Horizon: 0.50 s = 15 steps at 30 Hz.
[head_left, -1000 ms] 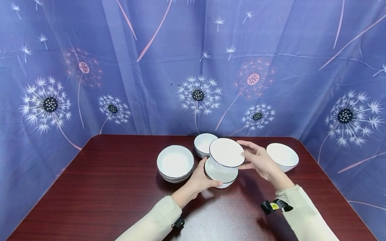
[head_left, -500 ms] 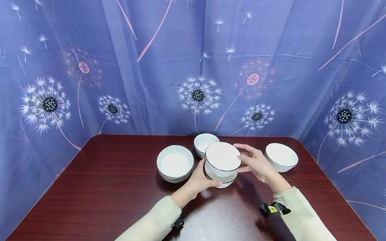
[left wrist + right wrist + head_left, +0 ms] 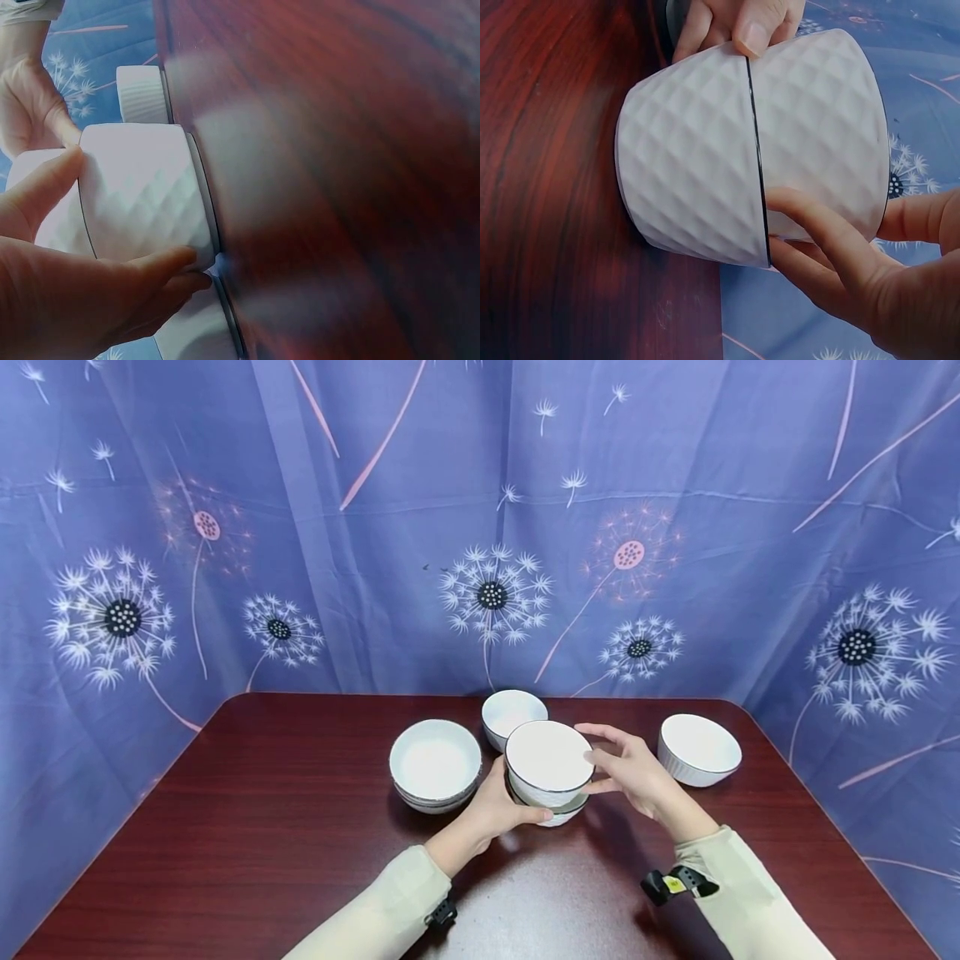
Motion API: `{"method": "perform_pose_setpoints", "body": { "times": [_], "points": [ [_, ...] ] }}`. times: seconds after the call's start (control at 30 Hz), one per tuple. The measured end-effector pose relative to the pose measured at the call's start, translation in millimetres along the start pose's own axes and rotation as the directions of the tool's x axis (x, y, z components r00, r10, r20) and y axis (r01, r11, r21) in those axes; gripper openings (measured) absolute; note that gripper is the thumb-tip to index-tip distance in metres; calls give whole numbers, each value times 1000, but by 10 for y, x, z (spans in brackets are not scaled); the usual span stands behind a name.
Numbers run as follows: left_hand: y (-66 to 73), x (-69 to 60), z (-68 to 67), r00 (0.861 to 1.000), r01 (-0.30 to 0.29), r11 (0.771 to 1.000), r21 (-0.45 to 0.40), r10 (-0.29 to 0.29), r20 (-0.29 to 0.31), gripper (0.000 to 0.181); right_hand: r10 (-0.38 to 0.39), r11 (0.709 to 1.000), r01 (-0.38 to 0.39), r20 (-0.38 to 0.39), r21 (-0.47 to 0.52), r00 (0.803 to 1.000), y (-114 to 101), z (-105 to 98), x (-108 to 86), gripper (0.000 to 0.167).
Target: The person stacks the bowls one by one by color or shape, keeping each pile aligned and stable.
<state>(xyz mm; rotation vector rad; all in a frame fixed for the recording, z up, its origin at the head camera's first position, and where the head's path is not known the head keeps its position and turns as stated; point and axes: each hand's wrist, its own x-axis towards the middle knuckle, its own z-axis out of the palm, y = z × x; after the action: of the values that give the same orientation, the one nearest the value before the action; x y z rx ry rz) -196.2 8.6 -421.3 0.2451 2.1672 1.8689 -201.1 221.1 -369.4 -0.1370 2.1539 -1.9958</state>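
Holding left hand (image 3: 495, 810), head view: thumb and fingers curved round the lower bowl (image 3: 567, 815), which stands on the counter (image 3: 285, 852) within its grasp.
Right hand (image 3: 633, 774), head view: thumb and fingers clamped on the side of the upper bowl (image 3: 550, 760), which lies just to this hand's left, its base inside the lower bowl's rim.
Bowl stack (image 3: 435, 764), head view: white, nested, to the left of the left hand.
Small bowl (image 3: 512, 712), head view: just beyond the left hand's fingers, partly hidden by the upper bowl.
Ribbed bowl (image 3: 699, 752), head view: beyond the right hand and to its right.
Printed cloth (image 3: 375, 577), head view: blue-violet with dandelions, beyond both hands.
Lower bowl, left wrist view: diamond-relief wall between the left hand's thumb and fingers; the right hand appears past it.
Upper bowl, right wrist view: diamond-relief wall, gripped by the right hand, whose fingers reach the lower bowl's dark rim; the left thumb lies at that rim opposite.
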Motion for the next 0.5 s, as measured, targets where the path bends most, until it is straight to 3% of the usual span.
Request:
{"method": "perform_pose_setpoints", "body": {
  "times": [0.5],
  "points": [
    [-11, 13, 5, 1000, -7, 1000, 4, 7, -7, 97, -15, 998, 13, -33, -62, 999, 10, 44, -9, 45]
  ]
}}
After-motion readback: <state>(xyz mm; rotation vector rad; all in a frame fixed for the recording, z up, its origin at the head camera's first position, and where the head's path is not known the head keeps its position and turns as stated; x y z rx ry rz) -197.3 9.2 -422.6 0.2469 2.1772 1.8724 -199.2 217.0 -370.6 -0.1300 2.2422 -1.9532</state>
